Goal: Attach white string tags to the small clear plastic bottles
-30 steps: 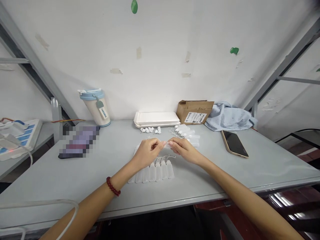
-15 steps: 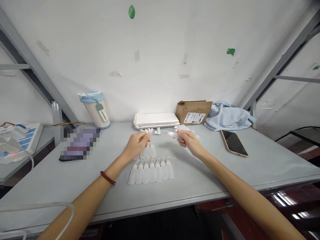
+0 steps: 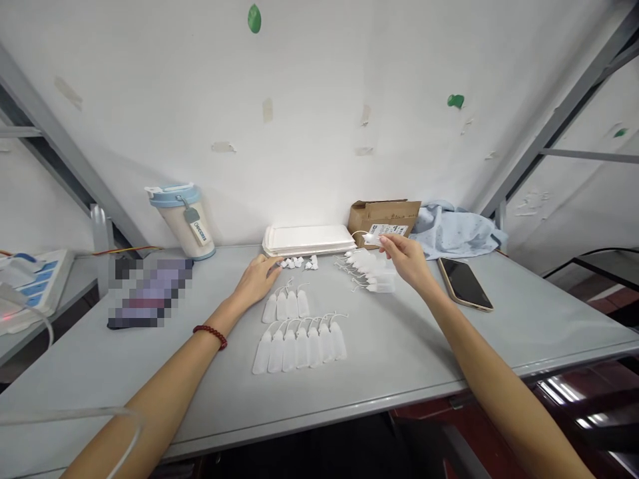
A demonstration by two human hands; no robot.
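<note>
In the fingertips of my right hand (image 3: 402, 256) is a small translucent white bottle-like piece (image 3: 372, 239) with a thin curved tube or string at its narrow end. It is held above a loose group of similar pieces (image 3: 372, 269), in front of the cardboard box. My left hand (image 3: 257, 281) rests low over the table with fingers stretched forward, its fingertips beside several small crumpled-looking white bits (image 3: 294, 263). Nearer to me, similar pieces lie side by side in a short row (image 3: 287, 306) and a longer row (image 3: 301, 349), curved ends pointing away.
At the back stand a stack of white trays or sheets (image 3: 309, 238), a brown cardboard box (image 3: 367, 215) and a blue cloth (image 3: 452, 229). A tumbler (image 3: 182, 223) is at left, a phone (image 3: 464, 283) at right. A white cable (image 3: 70, 416) crosses the left front.
My right hand has moved right and away from me, carrying the bottle-like piece. My left hand has shifted left and towards the white bits, its fingers stretching out.
</note>
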